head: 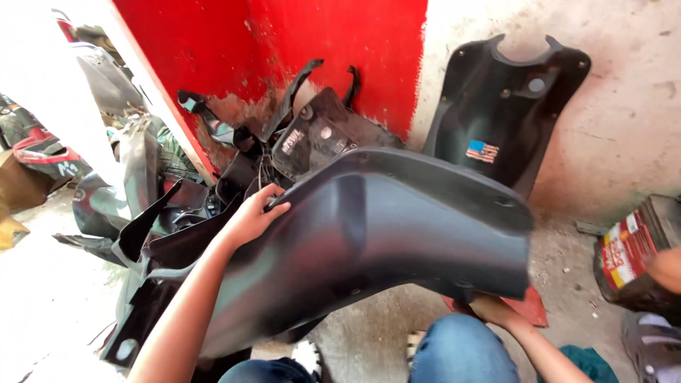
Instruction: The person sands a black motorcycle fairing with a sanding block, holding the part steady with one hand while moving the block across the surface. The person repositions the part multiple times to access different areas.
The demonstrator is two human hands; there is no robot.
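A large dark grey plastic scooter body panel point(397, 227), curved and blurred by motion, spans the middle of the view above my knees. My left hand point(252, 216) grips its upper left edge, fingers curled over the rim. My right hand point(489, 308) is under the panel's lower right corner and is mostly hidden by it; only the wrist and part of the palm show. A pile of other black plastic panels point(312, 135) lies behind it against a red wall.
A black leg-shield panel point(511, 106) with a small flag sticker leans on the pale wall at right. A red and white can point(628, 252) stands at far right beside another person's knee point(667, 269). More scooter parts point(106, 191) lie at left on the concrete floor.
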